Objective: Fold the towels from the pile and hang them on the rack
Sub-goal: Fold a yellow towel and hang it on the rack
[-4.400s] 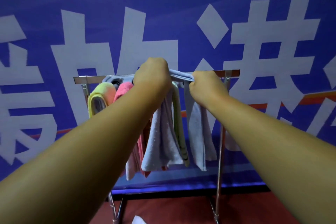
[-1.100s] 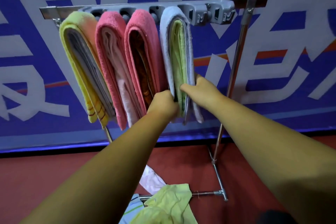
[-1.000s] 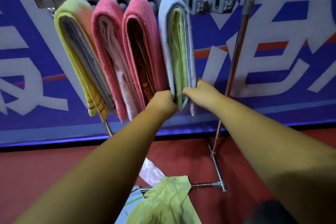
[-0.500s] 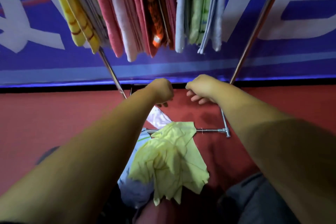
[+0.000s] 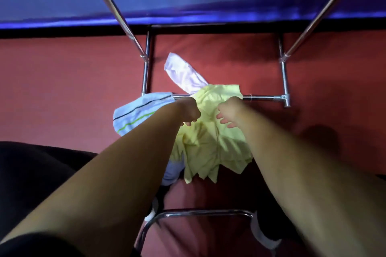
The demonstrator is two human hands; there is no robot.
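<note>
Both hands hung over the pile on the red floor (image 5: 62, 89), w/ the yellow towel (image 5: 211, 144) on top, crumpled & draped across the rack's low crossbar (image 5: 265, 97). The right hand (image 5: 228, 110) was wide, fingers loosely spread just over the cloth. The left hand (image 5: 189, 110) had fingers curled under & I couldn't tell if it had pinched any fabric. A blue striped towel (image 5: 137, 112) lay under the yellow one to the left, and a pale lilac towel (image 5: 183, 75) poked out on the far side. Step in hand, prob.: picking up the yellow one. Best done by finding 2 corners of 1 edge, 1 per hand, then lifting clear so it shakes flat & doesn't drag the other 2 or snag the bar.
</note>
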